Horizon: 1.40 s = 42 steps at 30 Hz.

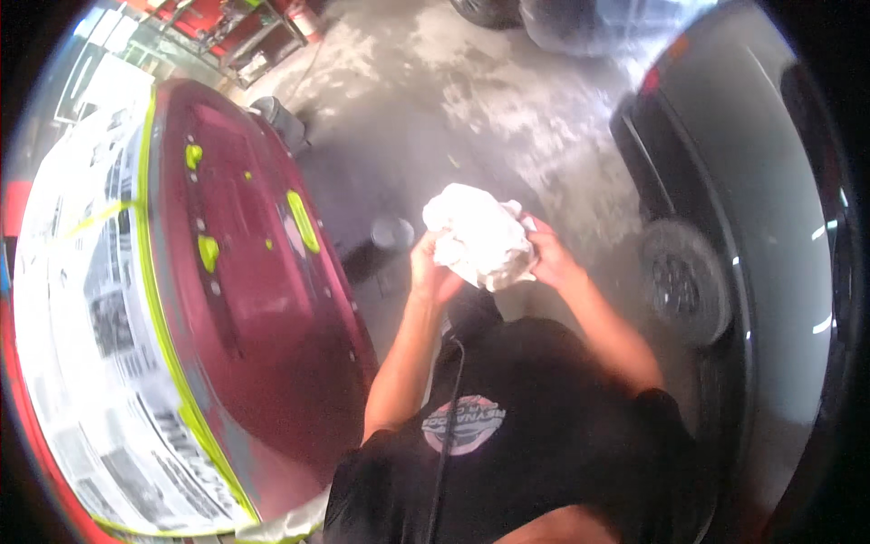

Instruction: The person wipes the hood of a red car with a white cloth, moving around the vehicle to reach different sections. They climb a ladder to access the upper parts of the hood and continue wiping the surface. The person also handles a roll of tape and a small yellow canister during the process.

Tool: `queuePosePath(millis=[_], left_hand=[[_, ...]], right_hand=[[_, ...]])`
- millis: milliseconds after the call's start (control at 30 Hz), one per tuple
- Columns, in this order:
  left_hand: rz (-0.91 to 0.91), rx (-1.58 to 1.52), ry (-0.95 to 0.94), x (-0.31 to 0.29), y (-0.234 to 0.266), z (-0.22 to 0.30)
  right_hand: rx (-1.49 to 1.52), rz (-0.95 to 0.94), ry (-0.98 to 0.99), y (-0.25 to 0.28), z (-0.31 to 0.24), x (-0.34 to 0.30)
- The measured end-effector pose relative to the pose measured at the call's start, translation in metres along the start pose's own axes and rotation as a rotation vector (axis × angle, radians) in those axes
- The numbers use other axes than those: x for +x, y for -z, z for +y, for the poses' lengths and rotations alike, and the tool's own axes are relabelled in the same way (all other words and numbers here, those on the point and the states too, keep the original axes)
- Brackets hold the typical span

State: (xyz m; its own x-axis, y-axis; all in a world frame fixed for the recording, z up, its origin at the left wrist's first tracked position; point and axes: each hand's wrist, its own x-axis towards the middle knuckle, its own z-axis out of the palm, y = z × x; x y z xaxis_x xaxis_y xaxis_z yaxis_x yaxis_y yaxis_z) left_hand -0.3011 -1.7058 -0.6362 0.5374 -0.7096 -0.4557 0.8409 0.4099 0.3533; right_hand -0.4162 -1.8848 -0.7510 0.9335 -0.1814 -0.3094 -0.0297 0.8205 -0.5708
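"What's at the far left?"

"Printed paper (113, 317), mostly white, edged with yellow-green tape (143, 172). Right beside it is a maroon car panel (254, 299) with yellow-green patches (304, 222) on it. A rack (258, 45) with red things on it shows in the upper left of the frame."

"And moving toward the middle?"

"Grey floor (408, 109), with a pale round thing (392, 234) low behind the hands. I can't tell what that is. Then comes the left hand (433, 272), its fingers grasping the near left edge of a white cloth (480, 231)."

"So the cloth is where, exactly?"

"Just right of the middle of the frame, bunched up in a loose, creased lump between both hands, off the floor and in front of the person's black shirt (535, 435). The shirt fills the lower middle."

"The other hand?"

"The right hand (555, 261) grasps the cloth's right edge, fingers pinching into the folds. Some fingertips are hidden by the cloth."

"Anything past that?"

"A dark wheel (681, 283), well apart from the hands, then a grey car (770, 227) curving along the right of the frame."
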Motion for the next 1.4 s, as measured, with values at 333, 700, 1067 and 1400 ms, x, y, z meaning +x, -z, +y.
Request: queuePosePath(millis=[333, 700, 1067, 1400], left_hand=[[-0.439, -0.082, 0.09, 0.214, -0.096, 0.194], [0.107, 0.269, -0.337, 0.477, -0.057, 0.376], [0.672, 0.357, -0.651, 0.601, -0.078, 0.59], [0.582, 0.541, -0.756, 0.781, 0.026, 0.829]], right_hand=[[0.068, -0.015, 0.14, -0.165, -0.189, 0.249], [0.044, -0.298, -0.302, -0.222, -0.281, 0.588], [-0.056, -0.578, -0.715, -0.36, -0.347, 0.903], [-0.12, -0.488, -0.822, -0.498, -0.314, 1.174]])
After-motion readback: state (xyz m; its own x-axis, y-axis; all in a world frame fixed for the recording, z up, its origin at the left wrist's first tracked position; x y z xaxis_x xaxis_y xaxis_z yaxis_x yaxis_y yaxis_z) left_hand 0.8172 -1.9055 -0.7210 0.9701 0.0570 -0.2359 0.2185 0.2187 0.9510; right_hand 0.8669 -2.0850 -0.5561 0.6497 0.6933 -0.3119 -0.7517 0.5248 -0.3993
